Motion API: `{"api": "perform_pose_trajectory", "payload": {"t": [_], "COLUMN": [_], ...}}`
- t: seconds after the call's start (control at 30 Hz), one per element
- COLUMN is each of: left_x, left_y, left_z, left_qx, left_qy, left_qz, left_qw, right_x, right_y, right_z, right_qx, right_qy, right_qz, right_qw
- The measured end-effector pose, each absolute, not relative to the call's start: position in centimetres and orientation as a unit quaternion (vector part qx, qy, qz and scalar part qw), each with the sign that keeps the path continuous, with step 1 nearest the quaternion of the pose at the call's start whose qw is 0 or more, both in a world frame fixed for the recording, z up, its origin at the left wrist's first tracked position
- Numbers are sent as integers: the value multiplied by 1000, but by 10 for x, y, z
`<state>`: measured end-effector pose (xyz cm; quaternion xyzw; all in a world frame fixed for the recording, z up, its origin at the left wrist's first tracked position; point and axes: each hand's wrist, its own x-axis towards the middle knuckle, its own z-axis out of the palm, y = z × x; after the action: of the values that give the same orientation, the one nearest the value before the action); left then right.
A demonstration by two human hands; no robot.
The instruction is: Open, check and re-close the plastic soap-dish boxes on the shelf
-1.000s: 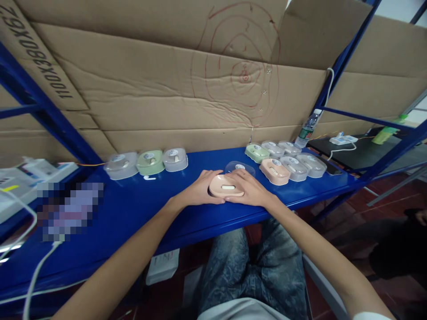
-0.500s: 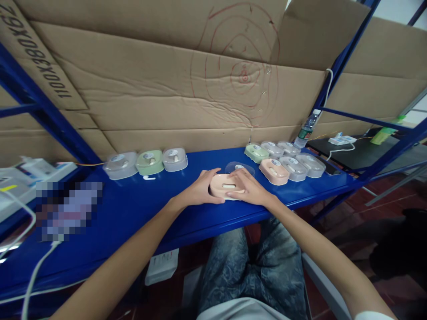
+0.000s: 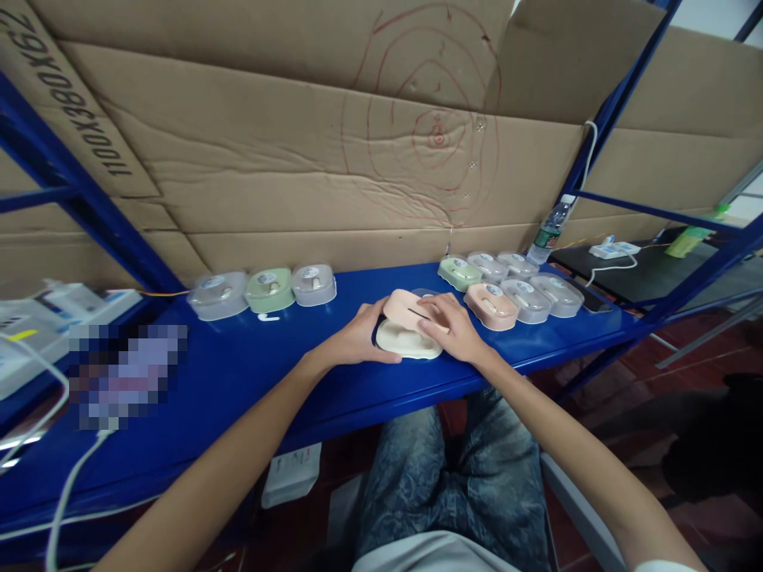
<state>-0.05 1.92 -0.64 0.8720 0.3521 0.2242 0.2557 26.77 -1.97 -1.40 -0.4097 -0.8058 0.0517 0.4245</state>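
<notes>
At the table's front, my left hand (image 3: 362, 334) is wrapped around the left side of a cream-coloured oval box (image 3: 396, 340), its hollow inside now showing. My right hand (image 3: 456, 327) pinches a peach slotted inner cover (image 3: 400, 308), which is tilted up over the box with its far left end raised. Behind my right fingers lies a clear lid (image 3: 424, 293), mostly hidden. A peach box with a clear lid (image 3: 492, 307) stands to the right of my right hand.
Several lidded boxes (image 3: 524, 300) stand at the right and others (image 3: 269, 289) at the back left of the blue table (image 3: 238, 381). A small white hook (image 3: 268, 318) lies before the green one. A water bottle (image 3: 551, 230), a cabled phone (image 3: 134, 373) and a cardboard wall (image 3: 268, 143) surround the area.
My right hand has lifted the peach cover off the box and tilted it, uncovering the cream inside. My left hand keeps its hold on the box.
</notes>
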Motion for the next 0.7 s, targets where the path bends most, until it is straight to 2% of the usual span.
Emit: {"api": "perform_pose_trajectory", "payload": {"t": [0.23, 0.7], "left_x": [-4, -2], "left_y": [22, 19], "left_z": [-13, -10], "left_qx": [862, 882], "left_qy": [379, 344], "left_qz": [207, 213], "left_qw": [265, 239], "right_x": [259, 257], "right_y": [-28, -28], "right_z": [-8, -11], "right_qx": [-382, -349], "right_qy": [-861, -893], "right_qz": [9, -35], "right_qw": [335, 283]}}
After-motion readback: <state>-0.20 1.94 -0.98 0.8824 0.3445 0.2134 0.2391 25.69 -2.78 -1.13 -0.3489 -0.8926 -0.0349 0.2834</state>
